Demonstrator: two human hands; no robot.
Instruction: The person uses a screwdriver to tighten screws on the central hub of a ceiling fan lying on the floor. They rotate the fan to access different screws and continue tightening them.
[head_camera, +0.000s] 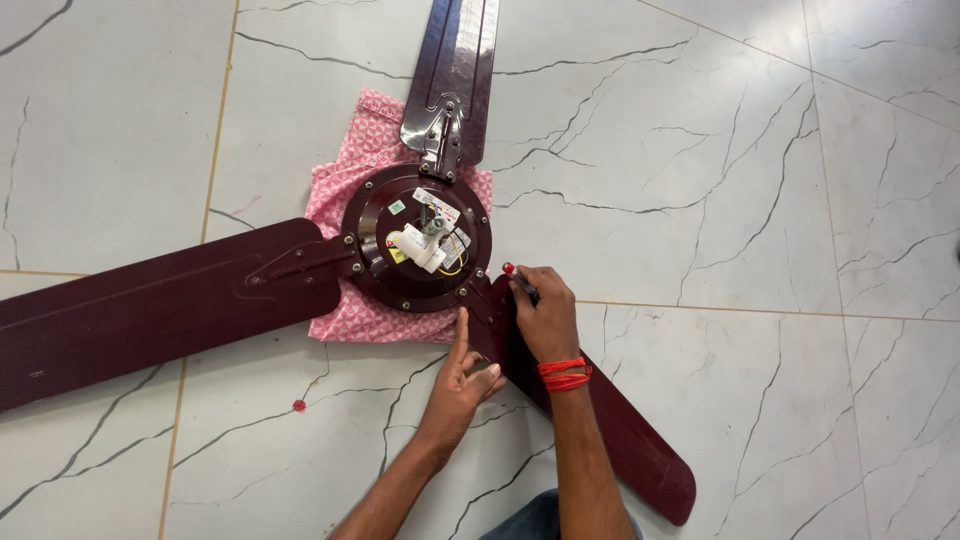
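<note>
Three maroon blades radiate from the ceiling fan motor housing (417, 240), which lies face-up on a pink patterned cloth (352, 165) spread over the white marbled floor (750, 180). The far blade (455, 60) and the left blade (150, 310) both sit with their brackets against the hub, screw heads showing along the rim. The near blade (600, 420) runs toward the person, and both hands work at its bracket, just beside the housing edge.

The right hand (545, 315), with red thread wound about the wrist, has its fingers curled shut around a screwdriver (520, 281) with a red-tipped handle, the tip hidden down at the bracket. The left hand (462, 385) is loosely open, holding nothing; its forefinger is stretched out and touches the bracket near the hub.

White wiring parts and a yellow lead (432, 245) sit exposed at the centre of the housing, with no cover over them. Whether the near bracket's screws are tight or loose cannot be told, so I judge that joint as the one in hand and the other two blades as fastened. A small red bit (298, 405) lies apart on the floor.
</note>
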